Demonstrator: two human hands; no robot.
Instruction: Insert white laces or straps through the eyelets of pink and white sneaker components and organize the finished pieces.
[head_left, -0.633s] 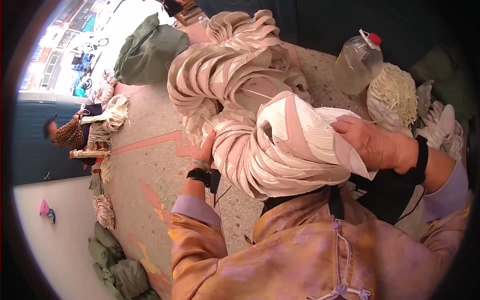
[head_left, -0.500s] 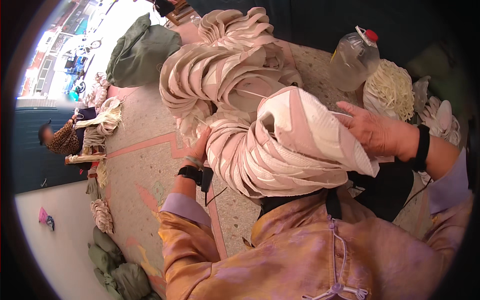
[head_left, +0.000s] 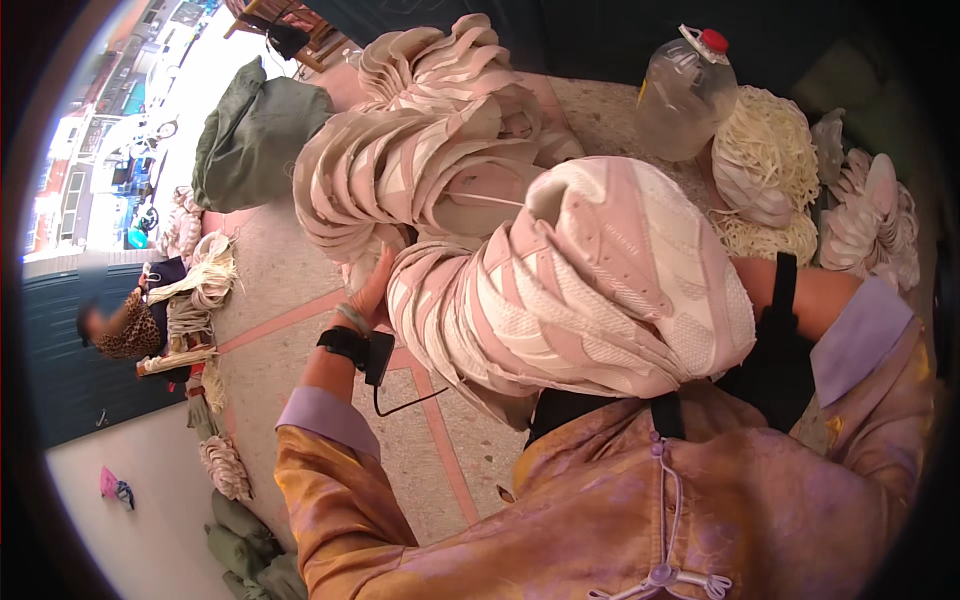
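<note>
A thick string of nested pink-and-white shoe uppers (head_left: 560, 310) lies across my lap, its end upper turned toward me on the right. My left hand (head_left: 372, 288) is against the stack's left side, thumb side up, with most of its fingers hidden by the uppers. My right forearm (head_left: 757, 285) passes behind the end upper, which covers my right hand entirely. A pale cord (head_left: 485, 199) runs from the end upper toward a larger coiled heap of strung uppers (head_left: 390, 170) just beyond. Another bunch of uppers (head_left: 440, 60) rises behind that heap.
At the back right stand a clear plastic jug (head_left: 685, 100) with a red cap and a bundle of cream cords (head_left: 765, 140). More uppers (head_left: 875, 220) lie at far right. A green sack (head_left: 255, 135) sits at back left. Another person (head_left: 125, 325) works far left; green bags (head_left: 240, 540) lie below.
The end upper has tipped toward me and to the right, showing more of its outer face. My right hand has gone from its edge to behind it. The view has shifted slightly.
</note>
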